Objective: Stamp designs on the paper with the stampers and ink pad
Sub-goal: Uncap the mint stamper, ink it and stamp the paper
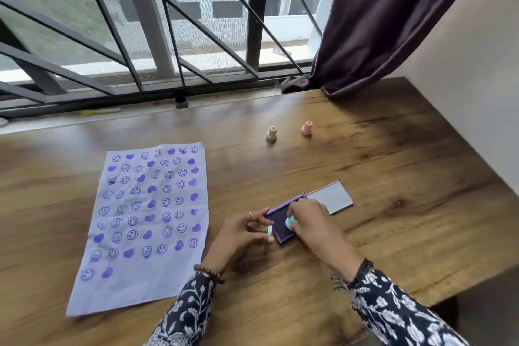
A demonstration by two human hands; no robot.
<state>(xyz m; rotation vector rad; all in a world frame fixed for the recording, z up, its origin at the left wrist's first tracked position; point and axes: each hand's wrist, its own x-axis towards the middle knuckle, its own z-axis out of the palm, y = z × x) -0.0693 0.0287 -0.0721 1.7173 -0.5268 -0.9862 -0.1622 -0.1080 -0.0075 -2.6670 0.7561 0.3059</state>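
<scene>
A lilac paper [146, 289] lies at the left of the wooden table, covered in rows of purple smiley and heart prints. The purple ink pad [278, 220] sits open at centre, its lid [331, 197] folded back to the right. My right hand [311, 222] grips a teal stamper [290, 222] and holds it down on the dark ink surface. My left hand [244, 233] rests against the pad's left edge and pinches a small teal round piece [270, 230], apparently a cap.
A tan stamper [271, 133] and a pink stamper [306, 128] stand upright farther back on the table [393, 177]. A barred window runs along the far edge, and a dark curtain [387, 22] hangs at the back right. The table's right edge drops off by a wall.
</scene>
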